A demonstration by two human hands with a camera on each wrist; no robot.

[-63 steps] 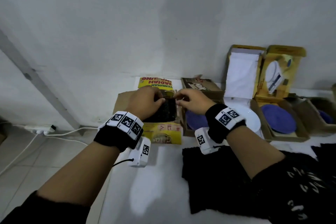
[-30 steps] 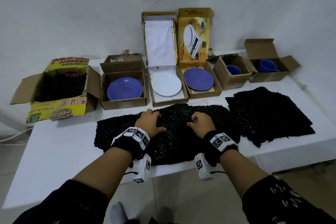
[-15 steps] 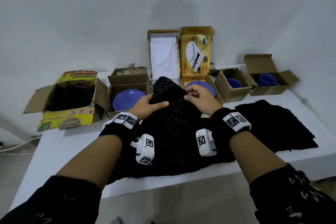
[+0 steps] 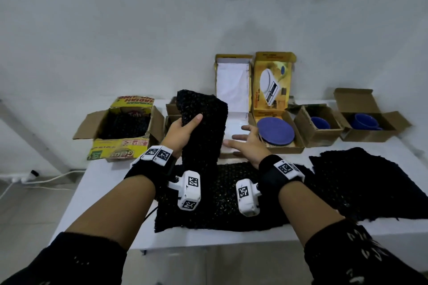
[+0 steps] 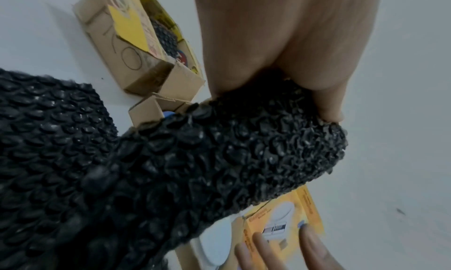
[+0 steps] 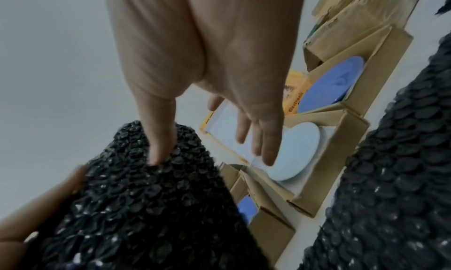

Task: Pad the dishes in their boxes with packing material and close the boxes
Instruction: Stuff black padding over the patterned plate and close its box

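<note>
A black bubble-wrap sheet (image 4: 203, 132) rises from the table, its upper end lifted in front of the boxes. My left hand (image 4: 187, 127) grips that end, thumb on the near face; the left wrist view shows the wrap (image 5: 256, 148) bunched under the fingers. My right hand (image 4: 240, 140) is open with straight fingers, just right of the wrap and above the white plate (image 4: 235, 127) in its box. In the right wrist view the right hand (image 6: 244, 131) spreads over the white plate (image 6: 300, 148), thumb against the wrap (image 6: 146, 197). A blue plate (image 4: 275, 128) lies in the yellow box.
A yellow carton (image 4: 120, 146) holding wrap stands at the left. Behind the lifted wrap, a brown box (image 4: 170, 120) is mostly hidden. Two small boxes with blue cups (image 4: 320, 122) (image 4: 363, 121) stand at the right. A second wrap sheet (image 4: 361, 180) lies front right. The table's edge (image 4: 208, 240) is near me.
My right hand has let go of the wrap and opened beside it. My left hand has lifted the wrap's end higher and more upright.
</note>
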